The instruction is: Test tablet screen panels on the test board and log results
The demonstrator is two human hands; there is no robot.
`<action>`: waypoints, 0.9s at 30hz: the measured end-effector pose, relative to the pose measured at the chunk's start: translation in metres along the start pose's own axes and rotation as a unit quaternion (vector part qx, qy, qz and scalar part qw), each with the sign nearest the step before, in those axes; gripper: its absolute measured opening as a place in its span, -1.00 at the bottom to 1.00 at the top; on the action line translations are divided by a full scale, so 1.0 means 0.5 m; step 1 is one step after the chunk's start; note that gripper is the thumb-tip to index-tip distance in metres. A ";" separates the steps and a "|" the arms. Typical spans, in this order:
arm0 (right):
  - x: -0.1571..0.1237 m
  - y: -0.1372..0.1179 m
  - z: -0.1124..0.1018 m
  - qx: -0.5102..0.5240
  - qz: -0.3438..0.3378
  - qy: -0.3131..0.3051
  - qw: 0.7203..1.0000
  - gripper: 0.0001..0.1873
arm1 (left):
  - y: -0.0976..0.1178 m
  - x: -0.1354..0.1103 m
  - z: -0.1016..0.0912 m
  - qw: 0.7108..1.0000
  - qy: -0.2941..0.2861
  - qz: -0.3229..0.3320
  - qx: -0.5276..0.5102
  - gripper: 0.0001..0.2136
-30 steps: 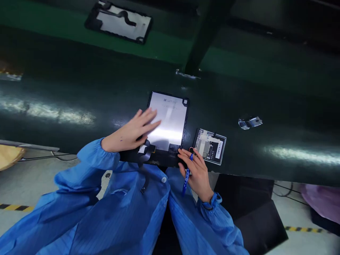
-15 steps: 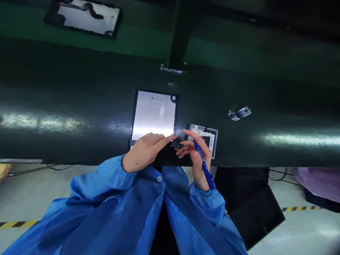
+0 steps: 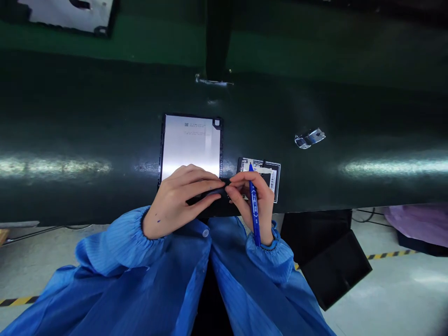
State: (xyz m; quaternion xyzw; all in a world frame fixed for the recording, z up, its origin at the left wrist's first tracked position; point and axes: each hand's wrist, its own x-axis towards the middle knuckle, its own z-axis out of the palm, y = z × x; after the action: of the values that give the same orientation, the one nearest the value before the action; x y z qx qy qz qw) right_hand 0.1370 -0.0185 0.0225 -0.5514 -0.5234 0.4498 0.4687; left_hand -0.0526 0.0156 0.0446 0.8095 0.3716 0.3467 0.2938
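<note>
Strip [image 3: 216, 191] near panel's [image 3: 191, 149] near edge. Left hand's [image 3: 175, 200] grip clamped on it; right hand's [image 3: 261, 196] grip round pen [image 3: 255, 210], fingertips at strip's end. Likely step: working that end. Next calls for steady left, fine right fingertips.

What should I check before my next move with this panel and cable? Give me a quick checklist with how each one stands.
1. Silver-backed display panel lying on the bench, silver side up: ok.
2. Black ribbon cable pinched in the left hand: ok.
3. Cable's connector end in plain view: not ok; fingertips of both hands cover that area.
4. Blue pen held in the right hand: ok.
5. Barcode-labelled circuit board unobstructed: not ok; the right hand covers part of it.
6. Cable free of damage: cannot tell; mostly hidden.
</note>
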 end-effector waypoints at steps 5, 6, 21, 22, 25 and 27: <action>0.002 0.005 -0.010 0.016 -0.009 0.003 1.000 -0.85 | 0.005 0.023 0.024 1.000 -0.018 -0.018 -0.008 -0.91; 0.005 0.008 -0.015 0.013 -0.006 0.003 1.000 -0.86 | 0.004 0.025 0.029 0.999 -0.019 -0.025 -0.007 -0.90; 0.053 0.093 -0.084 -0.174 -0.094 -0.008 0.980 -0.72 | -0.050 0.022 0.130 0.989 0.006 -0.110 0.095 -0.91; 0.051 0.093 -0.082 -0.169 -0.094 -0.006 0.981 -0.72 | -0.052 0.022 0.134 0.989 0.006 -0.109 0.100 -0.90; 0.050 0.094 -0.081 -0.159 -0.098 -0.003 0.982 -0.73 | -0.056 0.024 0.141 0.989 0.007 -0.107 0.103 -0.90; 0.051 0.097 -0.082 -0.157 -0.101 -0.001 0.982 -0.73 | -0.057 0.026 0.145 0.988 0.004 -0.112 0.103 -0.90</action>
State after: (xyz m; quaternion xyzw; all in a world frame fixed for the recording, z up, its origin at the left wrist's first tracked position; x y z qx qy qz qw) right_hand 0.1863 0.0046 -0.0189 -0.5622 -0.6411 0.3125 0.4186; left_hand -0.0011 0.0261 -0.0141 0.7874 0.4948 0.2745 0.2444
